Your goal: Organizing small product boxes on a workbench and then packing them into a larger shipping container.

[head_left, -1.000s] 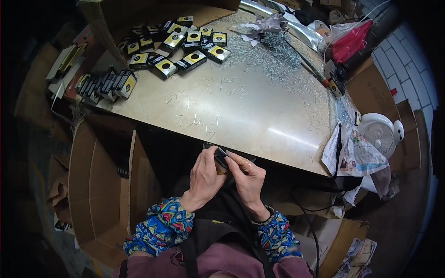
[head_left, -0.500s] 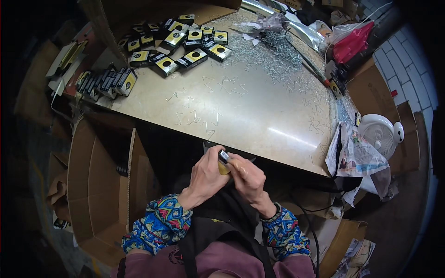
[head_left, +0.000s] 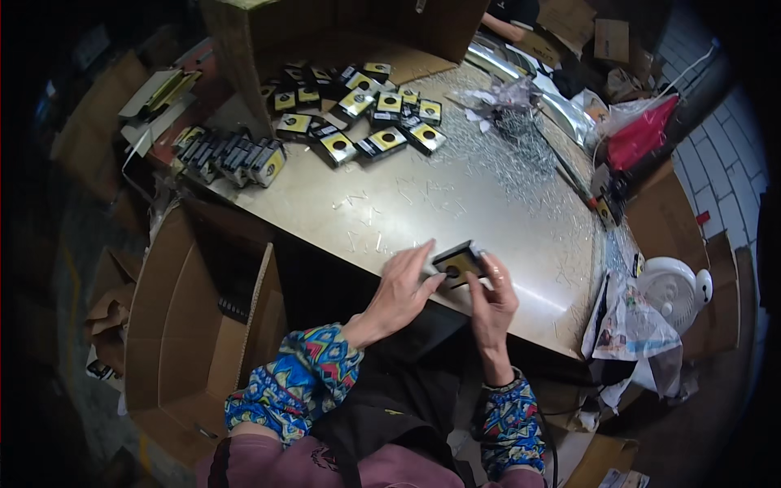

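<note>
Hands first: both are pinched on one small black-and-yellow packet (head_left: 459, 263) held just over the near edge of the metal table (head_left: 488, 203). Left hand (head_left: 400, 291) has its fingers stretched out along the packet's left side, right hand (head_left: 491, 299) grips the right side with thumb and fingertips. Looks like a flat little carton, so I'd guess light and fairly stiff, but easy to dent if squeezed in the middle; holding it by the edges like this seems the safe way. The glossy face might be a bit slippery. Further back there's a pile of matching packets (head_left: 358, 114), a row of them stood on edge (head_left: 232, 156), and an open cardboard box (head_left: 195, 325) by the left knee.
</note>
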Available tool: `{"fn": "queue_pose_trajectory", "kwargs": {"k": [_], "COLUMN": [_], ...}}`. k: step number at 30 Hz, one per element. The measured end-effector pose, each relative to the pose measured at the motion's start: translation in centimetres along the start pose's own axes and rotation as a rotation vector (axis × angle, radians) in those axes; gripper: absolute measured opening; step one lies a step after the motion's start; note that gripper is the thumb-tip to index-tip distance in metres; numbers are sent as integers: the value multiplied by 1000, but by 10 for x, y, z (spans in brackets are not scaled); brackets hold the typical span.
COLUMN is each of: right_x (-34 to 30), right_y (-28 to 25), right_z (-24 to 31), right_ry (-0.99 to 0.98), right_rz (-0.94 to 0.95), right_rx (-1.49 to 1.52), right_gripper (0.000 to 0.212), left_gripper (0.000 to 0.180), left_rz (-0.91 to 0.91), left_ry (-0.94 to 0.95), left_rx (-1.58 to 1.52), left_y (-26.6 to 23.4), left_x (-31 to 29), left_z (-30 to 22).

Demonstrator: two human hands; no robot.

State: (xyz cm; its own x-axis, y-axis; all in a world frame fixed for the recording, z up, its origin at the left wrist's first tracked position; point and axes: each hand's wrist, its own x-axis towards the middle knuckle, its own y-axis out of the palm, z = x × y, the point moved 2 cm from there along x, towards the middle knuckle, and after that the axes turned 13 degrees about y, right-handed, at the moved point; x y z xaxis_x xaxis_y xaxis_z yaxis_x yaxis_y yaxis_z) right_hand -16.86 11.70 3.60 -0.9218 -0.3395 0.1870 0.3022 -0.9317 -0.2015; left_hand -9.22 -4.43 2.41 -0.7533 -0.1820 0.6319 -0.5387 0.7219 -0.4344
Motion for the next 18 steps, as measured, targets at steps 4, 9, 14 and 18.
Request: {"fn": "queue_pose_trajectory", "kwargs": {"k": [4,9,14,18], "right_x": [24,114,220,219], "right_y": [32,13,-10,1], "right_z": [6,-29,-61,-82], "right_ry": [116,-241,-215,-186], "right_rz": [149,44,-334,-211], "right_rx": [-36,-700,-1049,-1134], "right_gripper": [40,36,32,28], "left_gripper": [40,45,44,45], "left_rz": [83,-23,188,281], "left_ry": [-240,-48,125,153], "left_rx": [-131,886,702,541], "left_y": [-45,-160,-116,-34], "left_x": [23,42,112,181], "left_z": [22,85,104,138]}}
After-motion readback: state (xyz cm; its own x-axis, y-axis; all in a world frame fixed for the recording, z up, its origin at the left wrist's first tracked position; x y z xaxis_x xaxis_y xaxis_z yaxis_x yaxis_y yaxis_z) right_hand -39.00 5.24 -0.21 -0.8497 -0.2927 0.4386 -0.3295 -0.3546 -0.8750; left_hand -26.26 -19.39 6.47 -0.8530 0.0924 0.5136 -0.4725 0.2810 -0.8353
